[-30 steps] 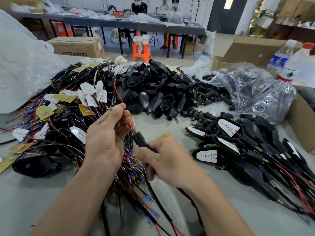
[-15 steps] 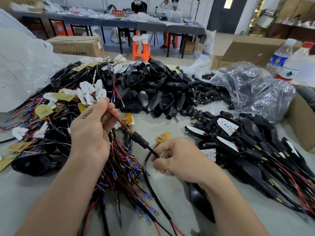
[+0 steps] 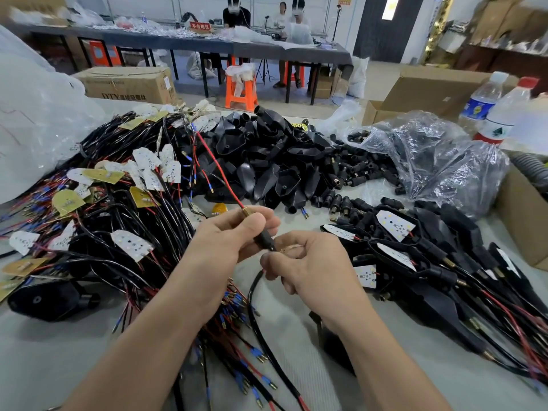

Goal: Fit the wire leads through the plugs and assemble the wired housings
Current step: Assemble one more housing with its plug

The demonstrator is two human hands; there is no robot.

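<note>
Red lead (image 3: 219, 170) runs clear of the brass tip of the black plug (image 3: 262, 240), held above the table's middle. The hands are closer together than half a second ago. The left hand (image 3: 225, 244) grips the plug. The right hand (image 3: 311, 262) pinches the black cable (image 3: 252, 292) just below it. Judged: lead through, housing next. Cardboard box (image 3: 127, 84) reads "DTY"; red sign (image 3: 199, 26) reads "不合格区".

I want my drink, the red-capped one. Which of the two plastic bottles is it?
The red-capped clear plastic bottle at the far right, with a red-and-white label; the white-capped bottle beside it wears a blue label.
</note>
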